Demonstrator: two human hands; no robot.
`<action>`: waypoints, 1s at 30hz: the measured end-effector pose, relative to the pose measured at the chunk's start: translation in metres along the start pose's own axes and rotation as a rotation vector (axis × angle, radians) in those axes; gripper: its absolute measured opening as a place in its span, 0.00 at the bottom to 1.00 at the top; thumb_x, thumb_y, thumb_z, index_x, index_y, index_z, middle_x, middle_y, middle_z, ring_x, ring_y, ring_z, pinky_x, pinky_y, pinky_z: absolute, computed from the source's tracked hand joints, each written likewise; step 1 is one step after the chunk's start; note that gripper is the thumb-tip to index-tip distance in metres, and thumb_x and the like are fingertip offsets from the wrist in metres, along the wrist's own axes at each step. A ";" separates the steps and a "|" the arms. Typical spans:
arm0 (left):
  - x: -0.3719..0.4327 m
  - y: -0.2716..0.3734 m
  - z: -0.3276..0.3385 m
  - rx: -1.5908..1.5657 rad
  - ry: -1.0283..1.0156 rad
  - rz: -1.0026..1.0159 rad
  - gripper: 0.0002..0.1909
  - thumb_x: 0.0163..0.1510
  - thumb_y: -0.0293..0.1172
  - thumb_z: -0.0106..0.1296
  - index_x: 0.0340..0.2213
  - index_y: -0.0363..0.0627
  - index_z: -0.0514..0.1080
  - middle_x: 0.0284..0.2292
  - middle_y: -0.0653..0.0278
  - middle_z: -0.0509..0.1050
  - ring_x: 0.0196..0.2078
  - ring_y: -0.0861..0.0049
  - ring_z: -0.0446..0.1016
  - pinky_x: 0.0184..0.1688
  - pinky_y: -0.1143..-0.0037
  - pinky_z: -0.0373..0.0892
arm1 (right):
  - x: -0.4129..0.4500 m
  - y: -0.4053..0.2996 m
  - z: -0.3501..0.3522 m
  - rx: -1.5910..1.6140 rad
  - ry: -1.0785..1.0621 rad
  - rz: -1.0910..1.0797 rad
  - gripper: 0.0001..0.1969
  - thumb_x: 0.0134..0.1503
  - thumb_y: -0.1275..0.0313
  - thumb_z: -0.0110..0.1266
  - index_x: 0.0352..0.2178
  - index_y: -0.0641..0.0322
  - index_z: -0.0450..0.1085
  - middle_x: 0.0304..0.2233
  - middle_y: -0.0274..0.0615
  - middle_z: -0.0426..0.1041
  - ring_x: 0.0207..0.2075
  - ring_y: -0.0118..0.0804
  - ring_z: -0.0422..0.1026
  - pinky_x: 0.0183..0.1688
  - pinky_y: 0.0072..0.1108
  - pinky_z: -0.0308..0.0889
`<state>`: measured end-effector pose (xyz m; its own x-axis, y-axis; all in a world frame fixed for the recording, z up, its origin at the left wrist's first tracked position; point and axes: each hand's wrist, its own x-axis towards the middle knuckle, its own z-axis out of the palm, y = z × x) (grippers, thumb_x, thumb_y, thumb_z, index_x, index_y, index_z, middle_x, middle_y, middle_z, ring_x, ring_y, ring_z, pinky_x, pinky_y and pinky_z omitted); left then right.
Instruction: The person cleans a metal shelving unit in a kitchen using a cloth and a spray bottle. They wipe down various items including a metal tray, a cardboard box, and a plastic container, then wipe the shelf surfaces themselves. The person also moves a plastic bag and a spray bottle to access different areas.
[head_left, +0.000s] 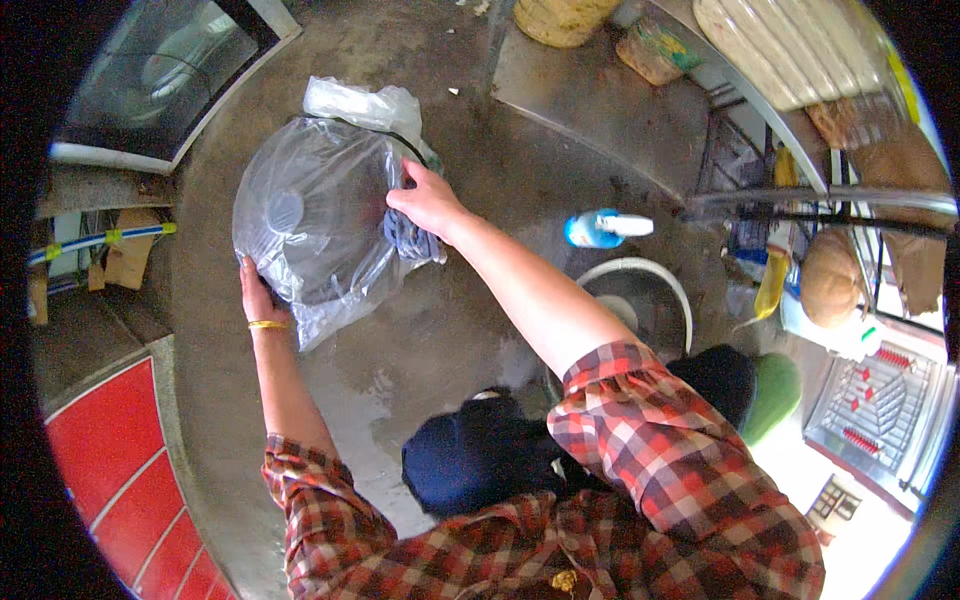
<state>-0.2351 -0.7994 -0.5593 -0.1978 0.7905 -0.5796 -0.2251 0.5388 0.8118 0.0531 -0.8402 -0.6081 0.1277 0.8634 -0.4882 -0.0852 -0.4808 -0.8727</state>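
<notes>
A clear plastic bag (330, 172) covers a large round object, whose pale round hub shows through the film. My left hand (260, 292) grips the covered object at its lower left edge; some of the fingers are hidden behind it. At the upper right side, my right hand (429, 199) pinches the bag near a thin black band or cord (409, 148). Under that hand hangs a blue-grey bundle (411, 236), either cloth or coiled cord. Gathered whitish plastic (364, 105) bulges out beyond the band.
On the concrete floor (465, 315) to the right stands a blue spray bottle (594, 229) with a white head. Near it is a white ring-shaped rim (679, 292), partly behind my right arm. Red panels (112, 427) lie left. A pumpkin (829, 277) and shelving are right.
</notes>
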 end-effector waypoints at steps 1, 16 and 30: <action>-0.001 0.000 0.007 0.041 0.063 0.008 0.22 0.53 0.44 0.40 0.45 0.43 0.59 0.45 0.60 0.63 0.45 0.68 0.63 0.47 0.69 0.60 | -0.004 -0.001 -0.001 -0.044 0.025 0.005 0.31 0.38 0.68 0.52 0.48 0.63 0.56 0.40 0.48 0.67 0.40 0.36 0.67 0.43 0.21 0.60; -0.086 -0.010 0.177 1.762 -0.322 1.312 0.23 0.39 0.40 0.53 0.41 0.58 0.66 0.53 0.63 0.53 0.57 0.64 0.47 0.50 0.49 0.44 | -0.208 0.150 -0.061 -0.867 -0.341 0.030 0.12 0.48 0.66 0.42 0.27 0.60 0.70 0.32 0.45 0.70 0.33 0.46 0.71 0.34 0.33 0.67; -0.179 -0.163 0.357 1.888 -1.352 0.924 0.23 0.47 0.43 0.45 0.45 0.52 0.59 0.43 0.51 0.64 0.44 0.61 0.65 0.43 0.66 0.63 | -0.219 0.158 -0.078 -0.957 -0.200 0.272 0.15 0.49 0.63 0.40 0.35 0.60 0.67 0.35 0.46 0.69 0.39 0.47 0.67 0.34 0.48 0.62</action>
<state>0.1774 -0.9247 -0.5628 0.8597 0.1433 -0.4902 0.3396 -0.8773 0.3391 0.0883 -1.1174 -0.6401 0.0471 0.6737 -0.7375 0.7518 -0.5101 -0.4179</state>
